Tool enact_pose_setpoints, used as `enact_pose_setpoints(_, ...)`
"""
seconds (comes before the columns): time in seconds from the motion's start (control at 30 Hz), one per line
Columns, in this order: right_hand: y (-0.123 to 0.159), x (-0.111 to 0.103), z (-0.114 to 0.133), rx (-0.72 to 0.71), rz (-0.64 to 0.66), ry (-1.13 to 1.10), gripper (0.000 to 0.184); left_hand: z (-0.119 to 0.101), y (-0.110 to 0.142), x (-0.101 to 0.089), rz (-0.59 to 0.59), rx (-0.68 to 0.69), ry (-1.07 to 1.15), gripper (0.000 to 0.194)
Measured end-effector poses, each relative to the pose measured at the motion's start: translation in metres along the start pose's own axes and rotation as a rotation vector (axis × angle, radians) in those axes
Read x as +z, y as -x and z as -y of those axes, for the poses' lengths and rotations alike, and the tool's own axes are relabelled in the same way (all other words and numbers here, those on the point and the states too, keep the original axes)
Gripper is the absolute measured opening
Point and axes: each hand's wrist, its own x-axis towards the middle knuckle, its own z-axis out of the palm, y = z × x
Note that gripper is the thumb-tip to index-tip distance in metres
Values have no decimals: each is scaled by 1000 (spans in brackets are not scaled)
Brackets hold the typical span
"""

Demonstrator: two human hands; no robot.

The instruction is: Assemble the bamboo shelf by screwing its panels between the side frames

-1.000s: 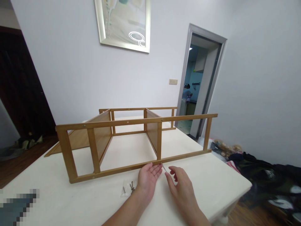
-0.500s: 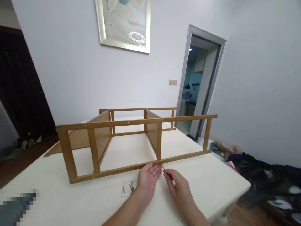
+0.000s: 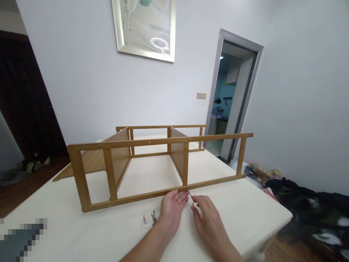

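A wooden shelf frame [image 3: 188, 163] lies on its side on the white table [image 3: 218, 218]. My left hand [image 3: 171, 211] is palm up at the frame's lower front rail, its fingers stretched out and their tips beside the joint under an upright. My right hand [image 3: 207, 216], just to the right, pinches a thin metal hex key [image 3: 191, 195] between thumb and fingers. The key's far end reaches the rail near my left fingertips; the screw head there is too small to make out. A clear plastic bag [image 3: 145, 220] with several screws [image 3: 154, 217] lies left of my left wrist.
Two wooden shelf panels [image 3: 178, 158] stand inside the frame, and another wooden panel [image 3: 92, 162] lies at its left. A pixelated dark shape [image 3: 21, 240] covers the lower left corner. Dark clothes [image 3: 294, 203] are heaped right of the table.
My right hand has shifted slightly, and the hex key has turned so that its bent arm now shows between the fingers. My left hand stays at the rail.
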Motion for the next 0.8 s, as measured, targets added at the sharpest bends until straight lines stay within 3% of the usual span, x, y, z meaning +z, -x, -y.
enact_pose_setpoints(0.37, -2, -3, 8, -91, -8, 289, 15, 0, 0, 0, -12, -8, 22, 10)
enact_pose_setpoints(0.8, -6, 1, 6, 100, -46, 66, 11, 0, -1, 0, -18, -21, 24, 9)
